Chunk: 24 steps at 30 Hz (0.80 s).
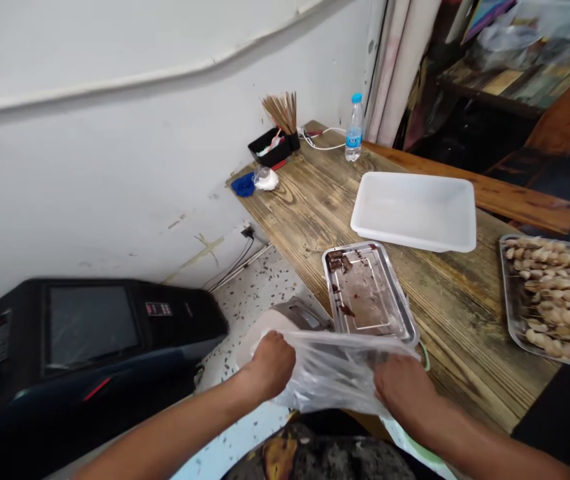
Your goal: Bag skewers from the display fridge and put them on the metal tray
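A clear plastic bag (332, 367) is stretched between my two hands, low in front of my body. My left hand (271, 363) is closed in a fist on its left end. On the other end, my right hand (405, 387) grips the plastic with bent fingers. Just beyond the bag lies a metal tray (365, 293) at the table's near edge, with several dark brown pieces and smears in its far left part. The bag overlaps the tray's near end in view.
On the wooden table (309, 207) stand a white plastic tub (415, 210), a water bottle (354, 130), a black box (269, 148) and a bundle of sticks (282, 112). A tray of skewers (559, 293) sits right. A black machine (89, 360) stands left on the floor.
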### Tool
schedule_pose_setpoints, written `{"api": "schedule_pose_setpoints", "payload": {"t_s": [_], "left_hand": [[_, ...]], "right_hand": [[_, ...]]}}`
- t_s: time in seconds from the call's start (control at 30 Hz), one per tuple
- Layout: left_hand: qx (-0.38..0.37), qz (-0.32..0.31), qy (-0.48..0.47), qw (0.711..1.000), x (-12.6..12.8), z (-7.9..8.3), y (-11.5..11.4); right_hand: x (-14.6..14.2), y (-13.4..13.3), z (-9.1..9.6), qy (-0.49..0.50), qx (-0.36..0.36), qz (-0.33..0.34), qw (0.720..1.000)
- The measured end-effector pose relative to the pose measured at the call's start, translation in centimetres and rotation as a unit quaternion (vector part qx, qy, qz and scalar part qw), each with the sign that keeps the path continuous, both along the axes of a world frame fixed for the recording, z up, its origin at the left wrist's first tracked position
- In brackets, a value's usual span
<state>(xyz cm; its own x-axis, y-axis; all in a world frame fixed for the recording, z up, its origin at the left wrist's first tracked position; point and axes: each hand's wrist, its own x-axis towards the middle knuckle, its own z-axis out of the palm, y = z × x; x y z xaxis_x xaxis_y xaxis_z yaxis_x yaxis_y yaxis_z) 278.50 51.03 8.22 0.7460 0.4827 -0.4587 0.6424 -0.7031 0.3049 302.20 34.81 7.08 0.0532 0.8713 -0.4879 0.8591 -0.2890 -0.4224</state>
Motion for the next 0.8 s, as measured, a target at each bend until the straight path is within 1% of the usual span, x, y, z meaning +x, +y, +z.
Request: {"api": "schedule_pose_setpoints", "payload": {"t_s": [0.03,0.07,0.13,0.2,0.27,0.37,0.4,0.47,0.53,0.6,0.7,0.8], "left_hand": [[-0.003,0.005,0.002,1.0,0.3,-1.1,0.0],[-0.006,0.014,-0.001,1.0,0.8,-1.8,0.1],[0.002,0.044,-0.001,0.999,2.8,-2.2,1.0],[0.038,0.076,0.022,0.996,6.1,-1.6,2.8],[0.097,0.088,0.056,0.99,10.1,-0.6,5.1],[0.177,0.058,0.064,0.98,15.8,0.5,8.6],[0.193,0.043,0.064,0.978,17.3,0.4,9.6],[0.207,0.018,0.067,0.976,19.7,-0.1,11.1],[0.205,0.003,0.065,0.977,21.2,-1.2,12.1],[0.195,-0.014,0.051,0.979,22.0,-2.3,12.8],[0.183,-0.049,0.026,0.982,22.2,-3.7,13.5],[0.187,-0.063,0.011,0.98,22.3,-4.8,13.6]], "right_hand": [[0.3,0.3,0.3,-0.038,-0.034,0.02,0.998],[0.6,0.7,0.5,-0.068,-0.057,0.029,0.996],[1.8,2.3,0.7,-0.092,-0.061,0.013,0.994],[3.4,4.4,0.5,-0.099,-0.044,-0.01,0.994],[5.1,7.0,0.0,-0.114,-0.022,-0.026,0.993],[7.1,11.2,-1.1,-0.152,0.012,-0.04,0.988],[7.6,12.5,-1.5,-0.16,0.024,-0.039,0.986],[8.4,15.0,-2.4,-0.165,0.04,-0.034,0.985],[8.9,17.0,-3.4,-0.166,0.051,-0.024,0.985],[9.3,18.6,-4.4,-0.166,0.073,-0.013,0.983],[9.1,20.2,-5.4,-0.148,0.102,-0.011,0.984],[8.6,21.1,-6.2,-0.123,0.097,-0.031,0.987]]}}
